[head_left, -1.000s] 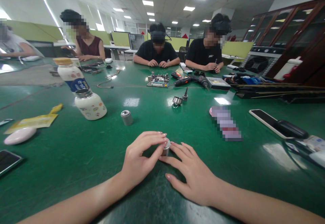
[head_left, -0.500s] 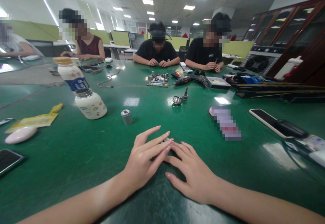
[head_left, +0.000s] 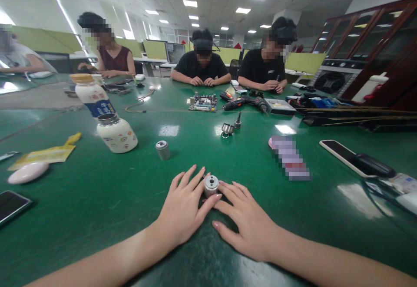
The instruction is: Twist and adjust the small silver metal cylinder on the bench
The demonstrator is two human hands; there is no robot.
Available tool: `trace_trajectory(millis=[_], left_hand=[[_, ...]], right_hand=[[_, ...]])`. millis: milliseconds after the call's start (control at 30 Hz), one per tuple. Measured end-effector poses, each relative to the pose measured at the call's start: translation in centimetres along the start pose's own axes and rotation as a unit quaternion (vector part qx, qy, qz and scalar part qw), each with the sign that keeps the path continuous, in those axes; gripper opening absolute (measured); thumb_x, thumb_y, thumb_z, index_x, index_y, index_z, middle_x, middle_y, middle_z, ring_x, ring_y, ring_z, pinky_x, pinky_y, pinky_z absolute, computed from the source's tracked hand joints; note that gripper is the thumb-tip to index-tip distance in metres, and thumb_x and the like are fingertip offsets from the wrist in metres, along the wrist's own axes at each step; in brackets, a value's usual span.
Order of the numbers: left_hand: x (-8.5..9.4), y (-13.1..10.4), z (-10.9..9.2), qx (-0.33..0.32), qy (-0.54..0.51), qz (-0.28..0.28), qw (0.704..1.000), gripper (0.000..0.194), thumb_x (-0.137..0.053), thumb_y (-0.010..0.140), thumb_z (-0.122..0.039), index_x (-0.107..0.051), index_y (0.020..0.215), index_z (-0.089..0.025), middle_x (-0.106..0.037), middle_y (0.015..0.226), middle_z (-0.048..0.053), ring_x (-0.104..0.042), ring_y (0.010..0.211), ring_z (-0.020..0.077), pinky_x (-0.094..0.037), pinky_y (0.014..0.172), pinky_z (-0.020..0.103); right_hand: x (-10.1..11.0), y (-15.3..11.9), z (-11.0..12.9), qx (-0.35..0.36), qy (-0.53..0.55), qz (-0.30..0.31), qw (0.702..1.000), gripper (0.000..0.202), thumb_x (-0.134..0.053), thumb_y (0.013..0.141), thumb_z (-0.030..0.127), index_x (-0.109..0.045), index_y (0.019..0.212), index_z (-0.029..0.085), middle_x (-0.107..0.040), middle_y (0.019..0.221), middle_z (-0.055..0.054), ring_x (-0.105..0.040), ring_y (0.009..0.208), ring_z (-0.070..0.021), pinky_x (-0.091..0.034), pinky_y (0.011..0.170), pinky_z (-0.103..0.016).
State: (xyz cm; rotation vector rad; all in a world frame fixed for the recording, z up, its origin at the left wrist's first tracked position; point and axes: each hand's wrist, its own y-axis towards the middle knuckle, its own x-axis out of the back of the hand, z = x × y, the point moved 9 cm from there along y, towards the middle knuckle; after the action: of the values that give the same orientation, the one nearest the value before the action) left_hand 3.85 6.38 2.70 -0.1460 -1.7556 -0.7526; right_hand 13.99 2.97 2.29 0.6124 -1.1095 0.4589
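Note:
Between my hands, a small silver metal cylinder [head_left: 211,185] stands upright on the green table [head_left: 137,209], its top with a central hole in plain view. My left hand [head_left: 184,206] has its thumb and index finger around the cylinder's left and near sides, with its other fingers stretched forward. From the right, the fingertips of my right hand [head_left: 246,217] touch the cylinder, and its thumb is spread apart near the table. A second silver cylinder [head_left: 163,150] stands farther off to the left.
To the left are a cream jar [head_left: 117,135], a bottle [head_left: 93,98] and a pinkish-white oval object [head_left: 28,173]. Ahead lie a circuit board [head_left: 203,103], power drills [head_left: 234,103] and metal parts [head_left: 228,129]. A phone [head_left: 342,156] is at right. Several people sit across the table.
My left hand has shifted its fingers left and back off the cylinder's top, so the cylinder now shows. My right hand has barely moved.

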Motion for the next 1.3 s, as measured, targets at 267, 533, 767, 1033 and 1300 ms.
trace_trajectory(millis=[267,533,767,1033,1300], left_hand=[[-0.1,0.0,0.1,-0.011,-0.007,-0.008,1.0,0.049,-0.048,0.092,-0.047,-0.054,0.133,-0.021,-0.054,0.138,0.01,-0.038,0.136,0.0313,-0.035,0.106,0.053],[3.9,-0.2,-1.8,-0.081,-0.084,-0.122,0.986,0.055,-0.054,0.089,-0.025,-0.039,0.142,-0.02,-0.045,0.146,0.011,-0.033,0.139,0.0276,-0.033,0.109,0.045],[3.8,-0.4,-2.0,-0.097,-0.101,-0.127,0.982,0.044,-0.057,0.087,-0.02,-0.053,0.13,-0.025,-0.061,0.13,0.007,-0.045,0.131,0.028,-0.039,0.103,0.045],[3.9,-0.3,-2.2,-0.101,-0.093,-0.127,0.982,0.041,-0.056,0.087,-0.019,-0.056,0.128,-0.023,-0.063,0.128,0.007,-0.047,0.129,0.027,-0.04,0.101,0.044],[3.7,-0.3,-2.1,-0.092,-0.081,-0.116,0.986,0.043,-0.057,0.086,-0.02,-0.057,0.128,-0.028,-0.06,0.132,0.005,-0.045,0.13,0.0283,-0.038,0.101,0.046]], right_hand=[[0.2,0.0,0.1,0.005,-0.002,-0.004,1.0,0.039,-0.05,0.093,0.038,-0.054,0.129,0.025,-0.04,0.148,-0.01,-0.034,0.137,-0.0247,-0.027,0.113,-0.051],[0.2,0.0,0.0,0.0,0.006,-0.004,1.0,0.038,-0.05,0.093,0.039,-0.055,0.128,0.026,-0.042,0.146,-0.008,-0.034,0.137,-0.0236,-0.027,0.114,-0.05],[0.2,0.1,0.1,-0.002,0.006,-0.001,1.0,0.038,-0.049,0.092,0.038,-0.055,0.127,0.025,-0.042,0.146,-0.009,-0.035,0.137,-0.0245,-0.027,0.113,-0.051],[0.3,0.1,0.2,0.003,-0.001,-0.008,1.0,0.039,-0.05,0.092,0.036,-0.055,0.129,0.025,-0.042,0.146,-0.009,-0.035,0.137,-0.0247,-0.028,0.113,-0.051],[0.3,0.1,0.2,0.003,0.003,-0.011,1.0,0.038,-0.05,0.092,0.036,-0.055,0.127,0.024,-0.042,0.146,-0.009,-0.035,0.136,-0.0244,-0.027,0.114,-0.051]])
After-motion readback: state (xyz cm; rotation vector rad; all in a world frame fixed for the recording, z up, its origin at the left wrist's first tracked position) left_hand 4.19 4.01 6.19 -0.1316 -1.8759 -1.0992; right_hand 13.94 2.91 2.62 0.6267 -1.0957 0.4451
